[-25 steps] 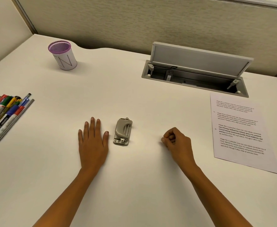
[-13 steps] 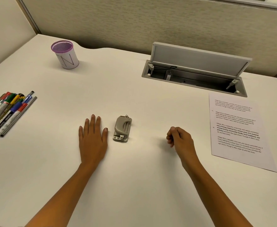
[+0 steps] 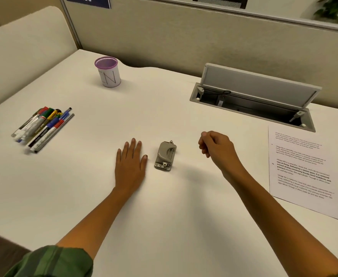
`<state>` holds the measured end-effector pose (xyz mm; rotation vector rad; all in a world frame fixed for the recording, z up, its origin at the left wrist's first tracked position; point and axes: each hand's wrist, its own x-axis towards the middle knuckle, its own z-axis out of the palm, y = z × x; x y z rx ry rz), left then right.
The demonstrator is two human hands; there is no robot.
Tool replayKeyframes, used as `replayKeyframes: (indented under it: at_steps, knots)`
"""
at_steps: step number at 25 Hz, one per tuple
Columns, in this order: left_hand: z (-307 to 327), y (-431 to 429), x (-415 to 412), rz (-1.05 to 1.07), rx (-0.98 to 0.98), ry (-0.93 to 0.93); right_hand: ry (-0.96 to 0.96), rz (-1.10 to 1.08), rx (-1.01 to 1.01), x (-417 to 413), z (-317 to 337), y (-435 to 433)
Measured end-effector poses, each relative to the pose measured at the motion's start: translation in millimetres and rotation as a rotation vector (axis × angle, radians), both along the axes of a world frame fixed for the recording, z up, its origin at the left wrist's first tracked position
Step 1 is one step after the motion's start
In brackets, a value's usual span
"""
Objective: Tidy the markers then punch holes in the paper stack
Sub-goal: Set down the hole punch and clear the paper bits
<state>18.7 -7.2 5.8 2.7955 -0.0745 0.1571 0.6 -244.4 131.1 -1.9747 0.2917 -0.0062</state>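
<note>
Tidying looks unstarted: left hand (image 3: 131, 166) lies flat, fingers straight; right hand (image 3: 217, 147) curled, holding nothing. Next, gather the markers (image 3: 42, 128), well left of both, into the cup (image 3: 107, 71)

Office cubicle: fabric partition (image 3: 164, 35), cable hatch (image 3: 258, 86)

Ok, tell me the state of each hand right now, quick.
Left hand: open, flat on the desk beside the hole punch, holding nothing.
Right hand: closed in a fist, nothing visible in it.
</note>
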Motion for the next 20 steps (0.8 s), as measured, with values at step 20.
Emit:
replayKeyframes:
  at_steps: [20]
  knots:
    - [-4,184,180,-0.162,0.019,-0.006,-0.014,0.024,-0.181,209,23,195]
